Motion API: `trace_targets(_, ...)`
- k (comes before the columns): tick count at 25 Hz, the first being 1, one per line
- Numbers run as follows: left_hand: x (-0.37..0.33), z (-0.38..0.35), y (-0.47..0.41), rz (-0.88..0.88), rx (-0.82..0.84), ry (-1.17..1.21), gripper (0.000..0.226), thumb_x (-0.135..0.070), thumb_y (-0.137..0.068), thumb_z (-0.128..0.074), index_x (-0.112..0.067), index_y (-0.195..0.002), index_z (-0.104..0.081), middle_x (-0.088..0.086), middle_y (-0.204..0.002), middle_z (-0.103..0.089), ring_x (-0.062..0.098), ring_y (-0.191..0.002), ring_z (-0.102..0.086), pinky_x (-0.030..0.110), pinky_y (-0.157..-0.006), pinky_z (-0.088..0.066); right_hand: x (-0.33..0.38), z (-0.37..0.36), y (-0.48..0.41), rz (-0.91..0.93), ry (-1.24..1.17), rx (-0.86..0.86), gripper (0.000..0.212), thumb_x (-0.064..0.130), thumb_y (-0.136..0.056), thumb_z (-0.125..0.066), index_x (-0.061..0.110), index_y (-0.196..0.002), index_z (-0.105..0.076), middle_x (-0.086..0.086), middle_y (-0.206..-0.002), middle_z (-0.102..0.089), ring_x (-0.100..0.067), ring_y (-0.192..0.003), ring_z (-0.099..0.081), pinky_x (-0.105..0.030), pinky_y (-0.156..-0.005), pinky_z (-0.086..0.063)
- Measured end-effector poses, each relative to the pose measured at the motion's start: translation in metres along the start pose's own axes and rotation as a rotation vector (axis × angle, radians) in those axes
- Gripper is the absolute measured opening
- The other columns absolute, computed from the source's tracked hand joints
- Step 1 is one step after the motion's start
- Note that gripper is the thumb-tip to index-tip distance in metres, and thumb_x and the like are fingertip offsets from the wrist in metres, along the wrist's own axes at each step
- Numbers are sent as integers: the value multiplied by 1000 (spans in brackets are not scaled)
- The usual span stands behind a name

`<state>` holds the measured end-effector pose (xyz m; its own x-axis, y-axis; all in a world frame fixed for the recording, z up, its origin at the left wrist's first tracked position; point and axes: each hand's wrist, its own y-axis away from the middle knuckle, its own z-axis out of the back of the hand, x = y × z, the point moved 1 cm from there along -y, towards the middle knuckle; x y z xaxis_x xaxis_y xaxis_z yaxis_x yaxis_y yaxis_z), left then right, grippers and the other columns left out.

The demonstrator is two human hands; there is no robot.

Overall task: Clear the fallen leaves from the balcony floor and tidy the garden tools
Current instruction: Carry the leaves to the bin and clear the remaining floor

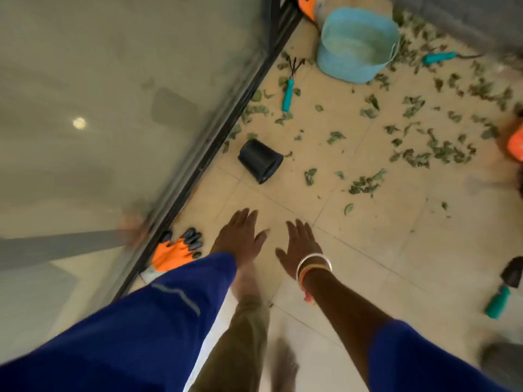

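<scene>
We see the fallen leaves [441,154] strewn over the beige floor tiles [368,250], thickest toward the right and the far side and thinning out toward us. Among them lie the garden tools. A hand rake [288,91] with a teal handle rests just beside the door track. A second teal-handled tool [438,57] lies beyond the tub, its working end too blurred for us to identify. A trowel [501,295] sits at the right edge, its dark blade cut off by the frame. The handles are too smeared for us to read any lettering.

The orange gloves [177,254] with black fingertips lie against the track, partly hidden behind our blue left sleeve [141,321].

Our left hand [240,236] and right hand [302,247] hang side by side over bare tile, not touching. Their fingers are straight and spread wide, and they hold nothing. Bangles [312,267] circle the right wrist.

A black pot [260,161] lies on its side near the track. A pale blue tub [356,43] stands upright at the far side, with leaves round its base. An orange shape [307,7] at the top edge and another orange patch [516,145] at the right edge are cut off, and we cannot tell what they are. The glass door [113,108] fills the left, showing only hazy reflections.
</scene>
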<state>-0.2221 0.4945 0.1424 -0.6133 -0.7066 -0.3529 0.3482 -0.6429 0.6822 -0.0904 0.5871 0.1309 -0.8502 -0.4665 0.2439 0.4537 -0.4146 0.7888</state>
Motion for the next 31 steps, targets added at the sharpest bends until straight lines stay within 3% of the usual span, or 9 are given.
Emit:
trace_targets(5, 8, 23, -109, 15, -63, 46, 70, -46, -103, -42, -13, -158, -15, 10, -164, -17, 26, -151, -19, 44, -120, -26, 27, 29, -96, 14, -216, -78, 78, 36, -99, -51, 11, -157, -5, -6, -166, 0, -23, -153, 0, -37, -124, -10)
trace_targets(9, 17, 27, -191, 84, -211, 236, 74, -42, -101, -50, -15, -159, -12, 10, -164, -15, 30, -149, -21, 48, -119, -28, 39, 29, -167, 8, -342, -95, 75, 34, -97, -57, 10, -156, -17, -7, -163, -18, -24, -149, -20, -34, -119, -22)
trace_targets(12, 27, 20, -231, 146, -242, 373, 78, -48, -99, -48, -17, -159, -9, 7, -166, -7, 32, -150, -18, 50, -120, -28, 47, 27, -205, -25, -558, -148, 55, 32, -94, -61, 16, -143, -41, -11, -138, -54, -29, -119, -57, -35, -94, -46)
trace_targets(14, 33, 15, -241, 155, -268, 475, 78, -53, -96, -48, -17, -157, -17, 5, -162, -15, 34, -143, -31, 51, -114, -38, 55, 27, -222, -59, -667, -158, 42, 28, -96, -57, 18, -136, -47, -12, -115, -66, -29, -97, -64, -34, -77, -49)
trace_targets(16, 35, 14, -240, 171, -352, 567, 69, -53, -96, -48, -17, -152, -30, 9, -152, -30, 32, -130, -46, 47, -106, -46, 61, 31, -230, -115, -738, -178, 35, 23, -99, -50, 18, -133, -48, -12, -109, -66, -28, -91, -62, -35, -75, -49)
trace_targets(18, 36, 12, -229, 265, -431, 789, 60, -53, -98, -46, -17, -146, -41, 11, -142, -45, 26, -120, -53, 39, -101, -48, 68, 36, -229, -49, -604, -247, 27, 19, -100, -45, 18, -126, -52, -13, -108, -64, -31, -91, -60, -39, -79, -52)
trace_targets(20, 43, 4, -208, 370, -471, 1105, 61, -61, -97, -42, -20, -142, -47, 9, -136, -57, 20, -117, -56, 37, -102, -46, 80, 36, -221, 166, -295, -276, 25, 21, -101, -42, 18, -123, -54, -17, -108, -66, -37, -95, -62, -42, -82, -53)
trace_targets(25, 82, -34, -150, 677, -550, 1489, 92, -85, -72, -40, -24, -140, -48, 7, -124, -66, 22, -105, -68, 47, -95, -55, 124, 13, -199, 557, 342, -96, 33, 18, -100, -41, 19, -127, -61, -10, -121, -65, -32, -116, -58, -39, -93, -48)
trace_targets(31, 135, -72, -118, 845, -702, 1493, 41, -43, -102, -46, -12, -124, -60, 11, -114, -71, 24, -102, -67, 34, -80, -55, 164, -48, -183, 704, 628, 15, 31, 19, -99, -44, 15, -117, -69, -7, -113, -71, -31, -133, -42, -46, -116, -26)
